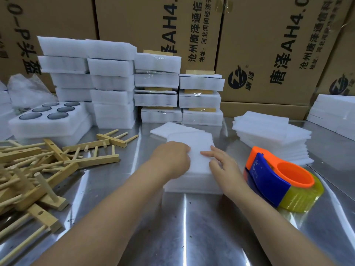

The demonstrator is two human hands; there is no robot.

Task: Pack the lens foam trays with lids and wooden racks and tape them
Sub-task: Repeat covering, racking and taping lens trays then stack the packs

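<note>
The racks (38, 169) lie heaped at the left of the surface (172, 227), within reach for the next layer. At near centre, the left hand (172, 158) curls over the left edge of the lid (196, 150), seemingly pinching it. The lid sits on the tray (192, 186). The right hand (224, 166) rests flat-fingered on the lid's right side. Judged from this, the lid wants squaring: slide it until all four edges match the tray, then press evenly. The tape dispenser (278, 179) waits just right.
</note>
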